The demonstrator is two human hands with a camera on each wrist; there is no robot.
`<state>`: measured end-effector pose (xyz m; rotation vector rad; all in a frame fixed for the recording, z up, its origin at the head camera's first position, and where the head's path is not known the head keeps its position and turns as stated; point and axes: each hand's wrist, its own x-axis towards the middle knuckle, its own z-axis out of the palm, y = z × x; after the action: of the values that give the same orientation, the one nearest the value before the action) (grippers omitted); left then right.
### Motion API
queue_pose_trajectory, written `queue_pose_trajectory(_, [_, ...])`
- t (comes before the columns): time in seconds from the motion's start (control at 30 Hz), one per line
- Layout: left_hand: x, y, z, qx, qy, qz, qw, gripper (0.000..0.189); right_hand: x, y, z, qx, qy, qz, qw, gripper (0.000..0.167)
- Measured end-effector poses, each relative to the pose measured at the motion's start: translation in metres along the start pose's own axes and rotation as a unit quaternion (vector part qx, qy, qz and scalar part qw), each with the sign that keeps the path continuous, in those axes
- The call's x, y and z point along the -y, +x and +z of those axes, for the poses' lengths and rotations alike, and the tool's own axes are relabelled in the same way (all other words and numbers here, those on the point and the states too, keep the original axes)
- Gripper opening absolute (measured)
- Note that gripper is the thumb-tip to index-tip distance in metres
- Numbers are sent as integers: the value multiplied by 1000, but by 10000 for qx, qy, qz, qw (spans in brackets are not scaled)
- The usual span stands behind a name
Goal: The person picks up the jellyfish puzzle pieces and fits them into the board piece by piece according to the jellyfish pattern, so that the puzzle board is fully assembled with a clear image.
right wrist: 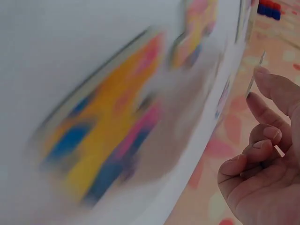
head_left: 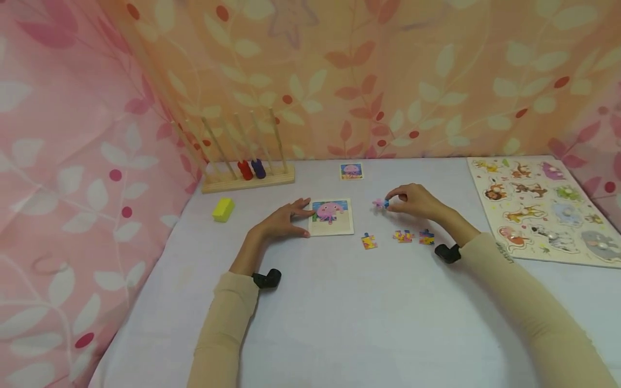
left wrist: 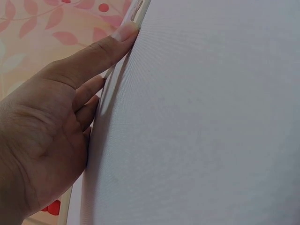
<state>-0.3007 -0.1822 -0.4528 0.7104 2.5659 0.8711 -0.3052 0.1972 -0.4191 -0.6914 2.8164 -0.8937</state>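
My left hand [head_left: 283,220] rests at the left edge of a square puzzle board [head_left: 331,233], fingers spread and thumb at its lower left corner. On the board is a partly assembled pink octopus picture, with bare wood along its lower right. In the left wrist view the thumb [left wrist: 124,33] lies along the board's edge. My right hand [head_left: 412,200] pinches a small pink and blue puzzle piece [head_left: 380,203] between thumb and index finger, above the table right of the board. In the right wrist view this puzzle piece [right wrist: 255,75] shows edge-on, other fingers curled.
Loose jigsaw pieces lie near me: one [head_left: 368,241] below the board, others [head_left: 403,236] [head_left: 427,237] to its right. Behind the board is a small octopus card [head_left: 351,171]. A peg rack [head_left: 247,180], a yellow block [head_left: 223,209] and an animal peg board [head_left: 548,205] stand around.
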Motion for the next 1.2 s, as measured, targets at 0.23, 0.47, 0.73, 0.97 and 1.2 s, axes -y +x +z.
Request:
queue_pose_trajectory(0.23, [-3,2,0,47,39,-69,10000,65,32,30,20,230,205,-379,9988,27])
queue_pose_trajectory(0.47, [-5,6,-5,26,152,46,9999,65,39,46,35,459,284,-445,9976,25])
queue_pose_trajectory(0.73, [-1,7,-6,50,86,27,9999,66,46,54,45,680,315,-653,9950,25])
queue_pose_trajectory(0.97, [2,5,-2,80,13,-13,10000,65,53,52,53,690,329,-565,9955,31])
queue_pose_trajectory(1.2, [1,4,-3,80,56,-19,10000,65,53,57,54,1231,518,-906,9869,33])
